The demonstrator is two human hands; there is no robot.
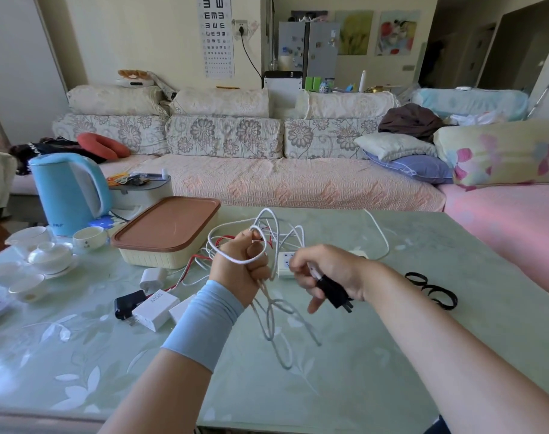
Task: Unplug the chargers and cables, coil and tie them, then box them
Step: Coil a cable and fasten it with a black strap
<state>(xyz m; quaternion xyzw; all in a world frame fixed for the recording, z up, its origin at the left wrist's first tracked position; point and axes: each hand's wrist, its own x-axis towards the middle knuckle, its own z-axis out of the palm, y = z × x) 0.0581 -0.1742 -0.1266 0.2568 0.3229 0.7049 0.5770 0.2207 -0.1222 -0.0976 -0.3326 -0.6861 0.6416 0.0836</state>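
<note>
- We noted the left hand (240,266) clenched round the white cable (268,321), which was thin and loosely looped, at centre frame.
- The right hand (328,270) grasped a black charger (334,292).

We are looking through one wide-angle camera worn on the head, facing forward and tilting down across the table (486,245). We are viewing it from close above its near edge, and the frame is reaching past it to the sofa (266,180) and back wall (160,42).
</note>
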